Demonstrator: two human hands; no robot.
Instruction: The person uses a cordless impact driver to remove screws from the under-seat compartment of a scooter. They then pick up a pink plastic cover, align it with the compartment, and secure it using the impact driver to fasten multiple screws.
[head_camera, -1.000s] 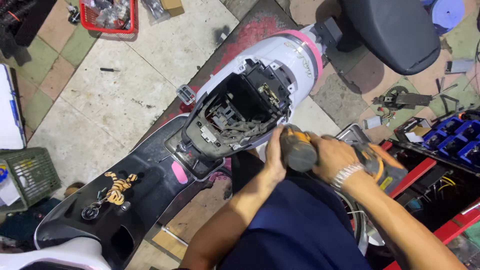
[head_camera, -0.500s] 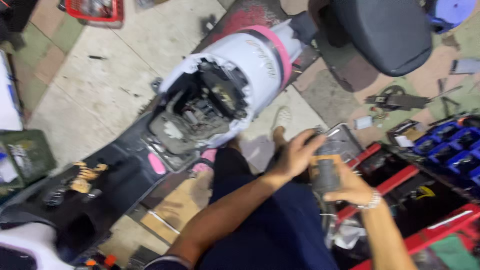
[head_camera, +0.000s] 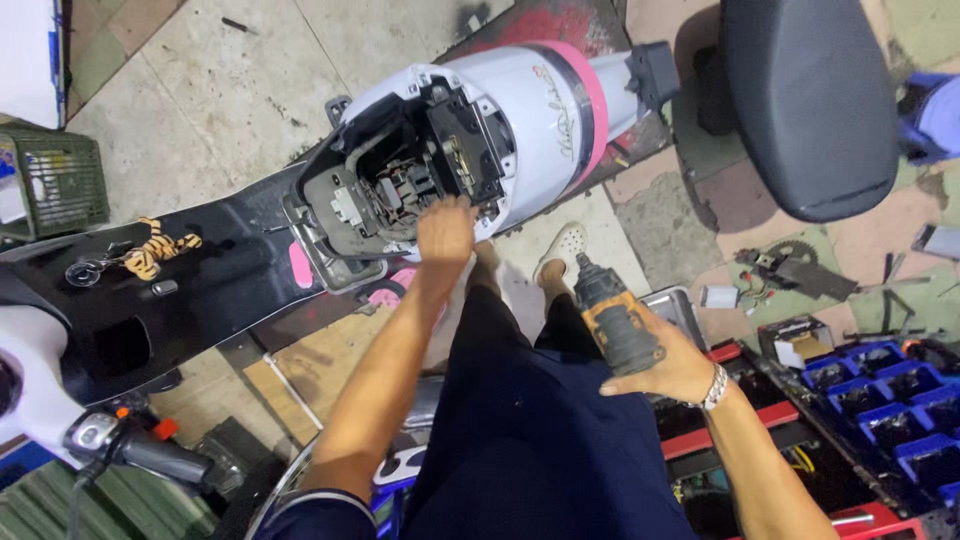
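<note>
A white and pink scooter (head_camera: 540, 100) lies below me with its seat compartment opened, showing wiring and black parts (head_camera: 410, 180). My left hand (head_camera: 445, 232) reaches into the lower edge of that opening, fingers bent against the parts; what it touches is hidden. My right hand (head_camera: 672, 362) holds a yellow and black cordless power driver (head_camera: 612, 318) by its body, bit end tilted up toward the scooter, clear of it. I wear dark trousers and white shoes (head_camera: 562, 245).
A black scooter seat (head_camera: 805, 95) stands at upper right. A red tool tray with blue bins (head_camera: 890, 400) sits at right. A black footboard (head_camera: 200, 265) with a small tiger toy (head_camera: 150, 255), a handlebar grip (head_camera: 150, 452) and a green crate (head_camera: 60, 185) are at left.
My left hand let go of the driver and reached up into the open scooter body. My right hand now carries the driver alone, lower and to the right. My view shifted.
</note>
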